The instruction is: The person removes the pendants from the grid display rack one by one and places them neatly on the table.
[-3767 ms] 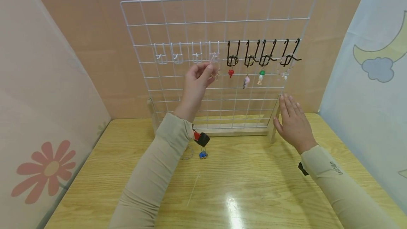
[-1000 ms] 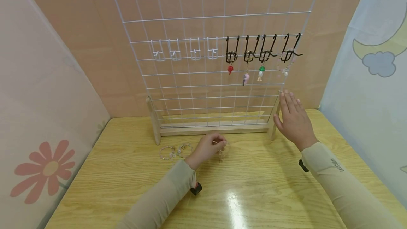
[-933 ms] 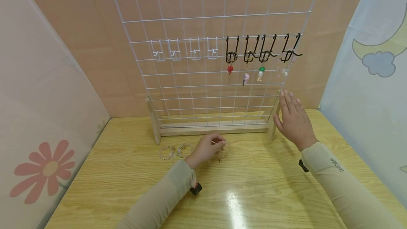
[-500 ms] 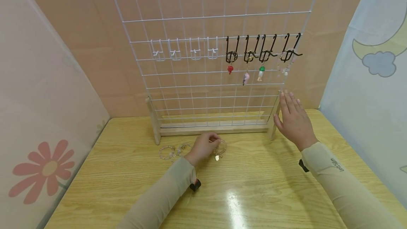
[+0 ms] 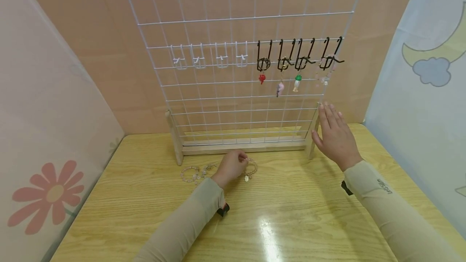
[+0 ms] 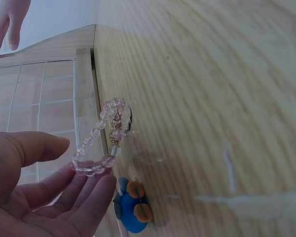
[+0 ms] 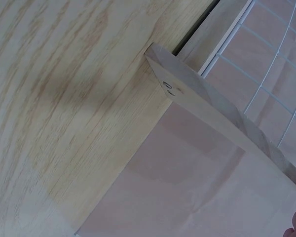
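Note:
In the head view my left hand is low over the table, just in front of the rack's base. A pink beaded bracelet with a gold charm lies at its fingertips. The left wrist view shows the thumb apart from the bracelet, whose near end rests against the other fingers. Beside those fingers is a blue and orange figure charm, hidden by the hand in the head view. My right hand rests with straight fingers against the right wooden leg of the white wire grid rack.
Two more beaded bracelets, one pink and one pale, lie left of my left hand. Several white hooks are on the grid. Black hooks carry a red charm, other keychains and a pink bracelet.
My left hand has come down from the rightmost white hook to the table with the bracelet, set it down and parted its thumb from it. The right hand stays on the rack leg.

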Available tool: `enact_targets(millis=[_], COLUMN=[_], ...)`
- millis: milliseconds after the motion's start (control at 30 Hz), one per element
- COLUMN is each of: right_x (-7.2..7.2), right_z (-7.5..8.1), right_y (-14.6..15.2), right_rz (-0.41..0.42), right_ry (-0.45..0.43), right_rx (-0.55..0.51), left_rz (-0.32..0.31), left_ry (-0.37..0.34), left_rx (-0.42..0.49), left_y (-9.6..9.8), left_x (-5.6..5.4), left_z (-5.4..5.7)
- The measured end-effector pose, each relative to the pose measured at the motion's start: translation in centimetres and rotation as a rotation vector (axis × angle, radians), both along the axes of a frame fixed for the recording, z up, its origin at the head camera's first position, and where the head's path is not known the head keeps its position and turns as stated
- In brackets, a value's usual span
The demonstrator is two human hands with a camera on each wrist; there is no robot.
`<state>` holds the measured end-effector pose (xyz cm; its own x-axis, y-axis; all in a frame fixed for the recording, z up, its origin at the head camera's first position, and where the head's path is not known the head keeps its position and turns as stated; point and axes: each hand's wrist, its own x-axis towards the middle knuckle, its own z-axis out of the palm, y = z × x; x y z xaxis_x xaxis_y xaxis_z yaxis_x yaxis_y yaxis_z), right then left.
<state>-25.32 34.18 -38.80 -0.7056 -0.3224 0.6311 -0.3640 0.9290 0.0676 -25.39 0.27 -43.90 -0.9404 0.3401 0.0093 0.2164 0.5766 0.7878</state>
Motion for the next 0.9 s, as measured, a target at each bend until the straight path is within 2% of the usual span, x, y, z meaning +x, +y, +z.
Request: enact_targets(millis=[200,367,433,533,633,700,800,900], right_x=[0.0,0.1,0.2,0.3,0.3,0.4,0.4,0.4], right_z=[0.0,0.1,0.1,0.3,0.4,0.4,0.3,0.3], right_y=[0.0,-0.1,-0.1,-0.3,-0.3,-0.3,-0.3,-0.2], right_rz=[-0.009,-0.01,-0.01,-0.014,-0.02,-0.023,-0.025,-0.018], right_ry=[-0.018,-0.01,-0.012,-0.02,-0.03,-0.035,-0.036,-0.031], right_rx=[-0.005,-0.001,-0.002,-0.004,-0.001,0.001,0.005,0.004], left_rz=[-0.027,0.003,0.024,0.047,0.113,0.162,0.238,0.285], left_ry=[0.055,0.155,0.22,0.373,0.554,0.639,0.705,0.703], left_rx=[-0.078,-0.236,-0.294,-0.373,-0.445,-0.449,-0.435,-0.44], left_y=[-0.1,-0.4,-0.7,-1.5,-2.7,-3.6,-5.2,-7.0], left_x=[0.2,1.0,1.2,1.3,1.1,1.0,0.6,0.3], left_z=[0.1,1.0,1.3,1.7,1.8,1.9,2.3,3.0])
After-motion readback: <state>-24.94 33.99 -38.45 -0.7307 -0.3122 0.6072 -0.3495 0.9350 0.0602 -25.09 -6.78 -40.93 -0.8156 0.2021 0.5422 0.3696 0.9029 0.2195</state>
